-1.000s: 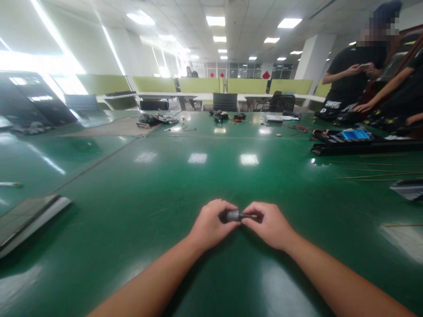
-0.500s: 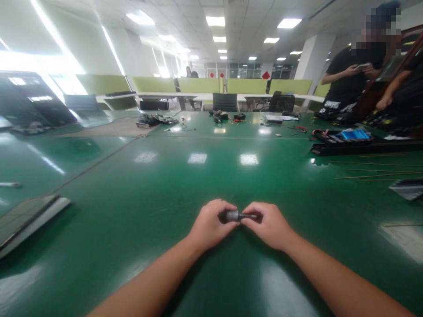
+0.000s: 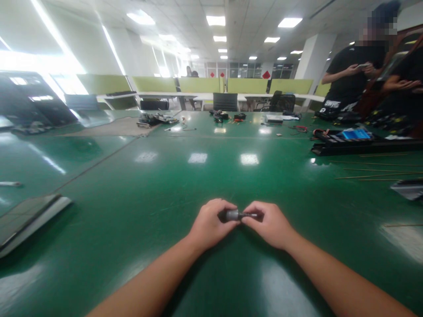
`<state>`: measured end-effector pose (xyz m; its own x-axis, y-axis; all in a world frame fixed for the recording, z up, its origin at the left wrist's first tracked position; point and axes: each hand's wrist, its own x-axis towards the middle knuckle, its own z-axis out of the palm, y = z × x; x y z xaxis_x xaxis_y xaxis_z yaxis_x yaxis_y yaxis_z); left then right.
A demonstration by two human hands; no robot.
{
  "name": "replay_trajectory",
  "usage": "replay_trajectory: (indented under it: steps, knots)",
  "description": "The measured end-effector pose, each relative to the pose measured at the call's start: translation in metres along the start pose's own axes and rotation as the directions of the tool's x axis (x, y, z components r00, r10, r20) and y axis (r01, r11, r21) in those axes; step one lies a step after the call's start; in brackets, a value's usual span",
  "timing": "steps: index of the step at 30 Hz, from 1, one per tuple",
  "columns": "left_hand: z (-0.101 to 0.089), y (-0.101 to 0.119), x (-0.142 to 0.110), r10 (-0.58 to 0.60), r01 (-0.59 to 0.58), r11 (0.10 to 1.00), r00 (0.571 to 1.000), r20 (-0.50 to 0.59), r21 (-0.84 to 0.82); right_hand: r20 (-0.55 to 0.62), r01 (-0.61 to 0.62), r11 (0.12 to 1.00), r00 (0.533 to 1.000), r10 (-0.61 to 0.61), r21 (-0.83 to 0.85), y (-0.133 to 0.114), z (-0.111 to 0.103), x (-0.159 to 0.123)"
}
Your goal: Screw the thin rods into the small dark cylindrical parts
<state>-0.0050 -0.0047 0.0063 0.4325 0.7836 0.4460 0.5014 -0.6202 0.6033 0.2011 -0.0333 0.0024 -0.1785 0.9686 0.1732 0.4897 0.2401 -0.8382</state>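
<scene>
A small grey and black cylindrical part (image 3: 238, 215) is held between both my hands just above the green table (image 3: 198, 176), near its front edge. My left hand (image 3: 209, 223) is closed around the part's thicker grey end. My right hand (image 3: 269, 223) pinches its thin dark end with the fingertips. Both forearms reach in from the bottom of the view.
A flat grey panel (image 3: 26, 220) lies at the left. Thin wooden sticks (image 3: 376, 171) and a long black tray (image 3: 363, 145) with tools lie at the right. Small parts and cables (image 3: 228, 116) sit at the table's far end. Two people (image 3: 357, 75) stand at the far right.
My hands and the part have barely shifted. At the far right, a person's outstretched arm has lifted off the bench and drawn back.
</scene>
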Motion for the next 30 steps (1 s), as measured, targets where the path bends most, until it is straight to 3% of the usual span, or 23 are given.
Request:
replay_trajectory:
  steps: [15,23,30]
  knots:
    - [0.0007,-0.0019,-0.0006,-0.017,0.017,1.0,1.0,-0.002,0.01,0.003,0.017,1.0,1.0,-0.017,-0.006,0.0003,-0.0017,0.0005]
    - [-0.0002,-0.0001,0.0001,-0.014,0.014,1.0,1.0,-0.004,0.006,-0.021,0.089,0.985,0.995,-0.093,-0.145,-0.0017,-0.0025,-0.0026]
    - [0.0,-0.0014,0.0001,-0.024,0.024,1.0,1.0,-0.006,-0.003,-0.022,0.063,0.991,0.998,-0.066,-0.115,-0.0028,-0.0038,-0.0019]
